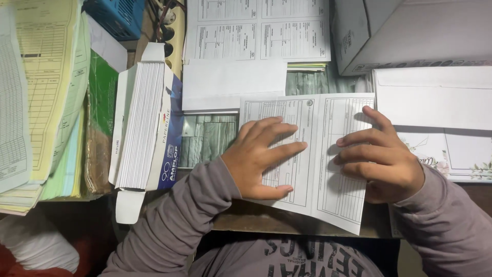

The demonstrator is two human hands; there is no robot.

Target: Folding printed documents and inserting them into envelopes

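Observation:
A white printed form sheet (320, 128) lies on the desk in front of me, with a crease running down its middle. My left hand (261, 156) presses flat on the sheet's left half, fingers spread and pointing right. My right hand (382, 156) rests on the right half, fingers pointing left toward the crease. Neither hand grips anything; both lie on top of the paper.
An open box of white envelopes (146, 123) stands to the left, next to stacks of yellow and green forms (51, 77). Blank envelopes (233, 82) and more printed forms (259, 31) lie behind. A cardboard box (410, 31) and large white envelopes (435, 97) sit at right.

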